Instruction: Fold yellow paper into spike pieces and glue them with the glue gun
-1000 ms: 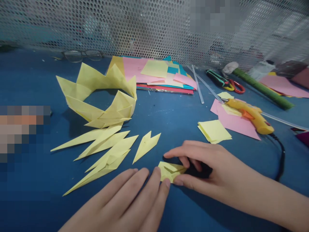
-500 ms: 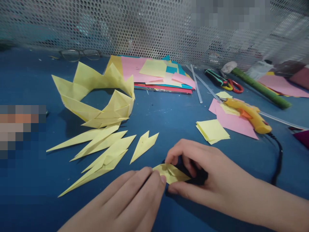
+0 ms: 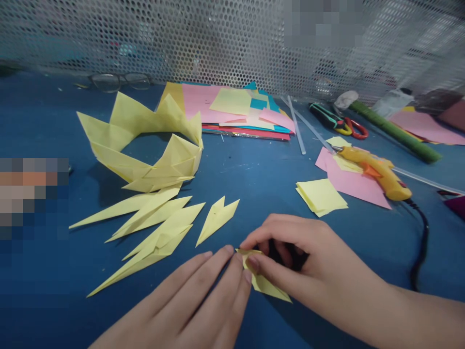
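A small folded piece of yellow paper (image 3: pixel 271 288) lies at the front middle, partly hidden under my fingers. My left hand (image 3: pixel 192 300) holds its left end, fingers close together and the thumb tip showing beside the paper. With thumb and forefinger, my right hand (image 3: pixel 312 257) pinches the upper part, its other fingers curled. Just up and left of my hands rests a yellow folded paper with a notched end (image 3: pixel 217 220). Farther left, several long pointed yellow folded papers (image 3: pixel 156 247) lie side by side. Behind those stands a crown-like ring of joined yellow paper (image 3: pixel 119 162).
Yellow square sheets (image 3: pixel 321 196) lie right of centre. A yellow glue gun (image 3: pixel 381 177) rests on pink paper (image 3: pixel 348 182), its black cord (image 3: pixel 423 242) trailing forward. Farther back are coloured papers (image 3: pixel 203 104), glue sticks (image 3: pixel 297 128), red-handled scissors (image 3: pixel 358 128), a green roll (image 3: pixel 395 133) and eyeglasses (image 3: pixel 109 82).
My right thumb has moved up and left onto the yellow paper, closing against the forefinger. The paper has turned, its right tip now pointing lower. My left hand has hardly moved.
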The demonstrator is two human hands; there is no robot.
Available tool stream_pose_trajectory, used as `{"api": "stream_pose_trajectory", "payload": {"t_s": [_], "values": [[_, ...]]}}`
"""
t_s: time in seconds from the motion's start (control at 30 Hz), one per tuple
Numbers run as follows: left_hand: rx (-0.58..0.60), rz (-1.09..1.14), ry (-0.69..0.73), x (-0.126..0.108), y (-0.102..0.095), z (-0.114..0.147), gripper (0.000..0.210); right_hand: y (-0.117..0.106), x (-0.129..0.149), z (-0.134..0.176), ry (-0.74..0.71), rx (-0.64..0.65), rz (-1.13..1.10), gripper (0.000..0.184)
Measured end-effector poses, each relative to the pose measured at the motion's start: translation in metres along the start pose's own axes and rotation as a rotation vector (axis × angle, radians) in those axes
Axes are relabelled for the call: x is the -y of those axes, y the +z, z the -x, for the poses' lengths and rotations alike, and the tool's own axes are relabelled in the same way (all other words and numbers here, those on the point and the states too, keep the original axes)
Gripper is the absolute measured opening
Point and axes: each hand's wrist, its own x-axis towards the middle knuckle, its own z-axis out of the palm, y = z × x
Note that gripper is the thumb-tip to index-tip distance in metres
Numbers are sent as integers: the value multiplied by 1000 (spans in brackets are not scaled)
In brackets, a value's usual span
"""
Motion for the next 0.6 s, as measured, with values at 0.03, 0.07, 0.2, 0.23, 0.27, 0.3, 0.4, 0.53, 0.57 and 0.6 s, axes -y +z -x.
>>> {"api": "stream_pose_trajectory", "payload": {"t_s": [0.03,0.07,0.2,0.23,0.27,0.3,0.4,0.53,0.57,0.6], "values": [[-3,5,4,1,0,-2,37,0,0,0,2,-3,-7,13],[-17,4,27,2,-1,-4,37,0,0,0,1,-7,-12,14],[-38,-22,78,6,2,-5,35,2,0,-1,0,-33,-25,16],[-52,-24,81,7,3,-4,35,2,-1,-1,-1,-38,-26,17],[-65,-25,78,7,4,-4,36,3,-1,-1,-5,-40,-26,17],[-65,-21,70,7,5,-5,35,3,-1,0,-10,-41,-25,17],[-64,-6,90,7,6,-8,33,2,-2,1,-21,-35,-18,16],[-45,-7,130,9,2,-11,35,2,-2,0,-26,-40,-10,16],[-37,-17,151,10,1,-11,35,1,-2,0,-26,-49,-10,17],[-30,-26,169,11,0,-11,36,2,-3,-1,-29,-56,-10,16]]}}
